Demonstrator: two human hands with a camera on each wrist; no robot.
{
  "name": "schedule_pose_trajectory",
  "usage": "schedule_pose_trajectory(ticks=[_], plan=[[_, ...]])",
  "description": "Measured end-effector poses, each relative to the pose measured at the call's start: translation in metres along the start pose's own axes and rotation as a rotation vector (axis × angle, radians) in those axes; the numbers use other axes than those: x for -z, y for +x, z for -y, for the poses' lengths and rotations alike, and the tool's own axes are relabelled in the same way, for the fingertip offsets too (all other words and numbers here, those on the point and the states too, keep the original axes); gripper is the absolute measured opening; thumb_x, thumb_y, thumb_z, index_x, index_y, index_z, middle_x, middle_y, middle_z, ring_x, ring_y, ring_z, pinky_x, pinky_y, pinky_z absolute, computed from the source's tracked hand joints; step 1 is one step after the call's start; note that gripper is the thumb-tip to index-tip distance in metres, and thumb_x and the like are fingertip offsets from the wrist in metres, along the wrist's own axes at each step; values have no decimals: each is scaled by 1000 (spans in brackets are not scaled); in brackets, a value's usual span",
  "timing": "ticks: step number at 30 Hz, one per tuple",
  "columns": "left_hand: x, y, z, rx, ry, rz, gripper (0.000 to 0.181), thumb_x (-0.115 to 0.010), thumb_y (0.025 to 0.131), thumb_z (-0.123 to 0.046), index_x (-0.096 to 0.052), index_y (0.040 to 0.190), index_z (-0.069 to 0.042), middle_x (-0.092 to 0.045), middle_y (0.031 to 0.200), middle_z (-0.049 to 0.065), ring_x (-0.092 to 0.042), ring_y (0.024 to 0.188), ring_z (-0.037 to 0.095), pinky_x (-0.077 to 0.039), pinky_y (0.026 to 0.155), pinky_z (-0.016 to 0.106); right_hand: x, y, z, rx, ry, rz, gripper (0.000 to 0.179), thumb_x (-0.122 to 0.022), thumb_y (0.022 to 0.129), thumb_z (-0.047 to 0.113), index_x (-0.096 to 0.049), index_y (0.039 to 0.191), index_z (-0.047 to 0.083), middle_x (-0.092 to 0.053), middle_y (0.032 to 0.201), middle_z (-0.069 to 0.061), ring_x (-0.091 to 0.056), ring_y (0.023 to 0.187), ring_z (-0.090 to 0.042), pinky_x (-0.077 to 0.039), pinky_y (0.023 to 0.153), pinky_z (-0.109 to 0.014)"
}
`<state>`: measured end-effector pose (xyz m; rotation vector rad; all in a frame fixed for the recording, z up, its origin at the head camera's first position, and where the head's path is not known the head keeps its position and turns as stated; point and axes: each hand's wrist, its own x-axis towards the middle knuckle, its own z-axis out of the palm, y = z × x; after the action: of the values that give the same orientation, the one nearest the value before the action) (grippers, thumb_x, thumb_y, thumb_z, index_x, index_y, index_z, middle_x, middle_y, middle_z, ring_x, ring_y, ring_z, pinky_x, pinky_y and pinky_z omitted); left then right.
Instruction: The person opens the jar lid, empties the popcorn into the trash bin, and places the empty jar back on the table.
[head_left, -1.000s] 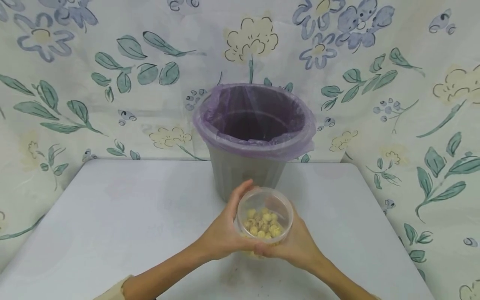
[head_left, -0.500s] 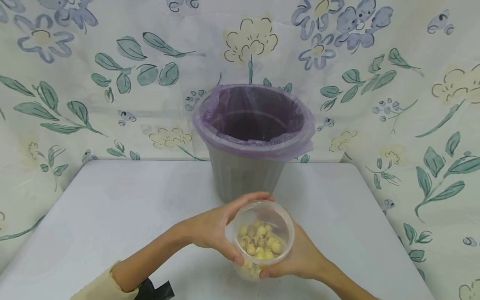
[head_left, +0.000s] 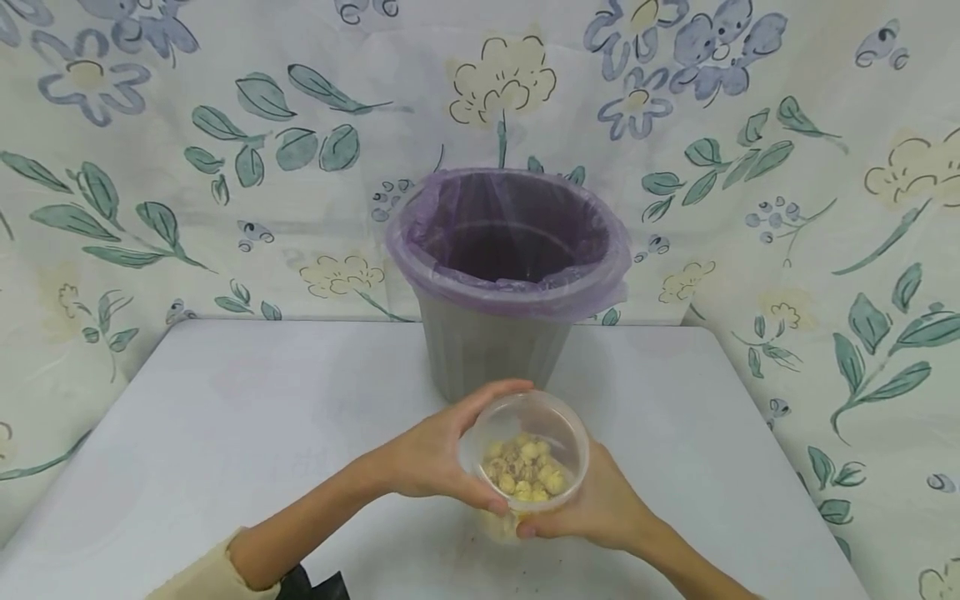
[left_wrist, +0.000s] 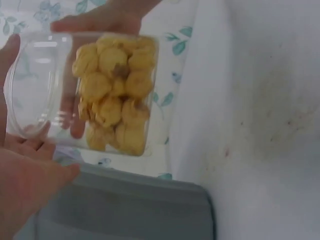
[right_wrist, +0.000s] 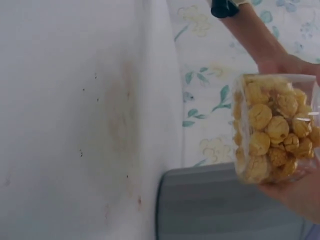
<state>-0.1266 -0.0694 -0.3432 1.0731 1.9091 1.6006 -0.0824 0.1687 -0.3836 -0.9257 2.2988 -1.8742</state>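
A clear plastic jar (head_left: 519,417), partly filled with round yellow popcorn (head_left: 525,471), is held above the table in front of the bin. Its round top tilts toward the head camera; whether a clear lid covers it I cannot tell. My left hand (head_left: 431,454) grips the top rim from the left, thumb in front and fingers behind. Lower down on the right side, my right hand (head_left: 596,508) holds the jar's body. In the left wrist view the popcorn (left_wrist: 117,92) is packed toward the jar's base. The right wrist view shows the squarish base end full of popcorn (right_wrist: 275,130).
A grey bin (head_left: 487,350) lined with a purple bag (head_left: 510,296) stands just behind the hands. Small dark crumbs and a faint stain mark the white table (head_left: 300,400). Floral cloth (head_left: 300,208) hangs behind and at the sides. A black strap (head_left: 311,583) is on the left forearm.
My left hand has turned round the jar's rim, its wrist swinging out to the left. The jar dipped lower, then rose slightly. My right hand kept its hold.
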Motion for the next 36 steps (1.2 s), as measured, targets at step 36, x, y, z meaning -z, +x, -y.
schedule_pose_trajectory(ticks=[36], plan=[[10, 2, 0, -2, -62, 148, 112, -90, 70, -9, -22, 159, -21, -36, 155, 1, -37, 139, 28, -32, 112, 46, -2, -4, -2, -15, 26, 24, 114, -95, 60, 12, -32, 154, 22, -50, 141, -10, -50, 125, -33, -44, 104, -42]])
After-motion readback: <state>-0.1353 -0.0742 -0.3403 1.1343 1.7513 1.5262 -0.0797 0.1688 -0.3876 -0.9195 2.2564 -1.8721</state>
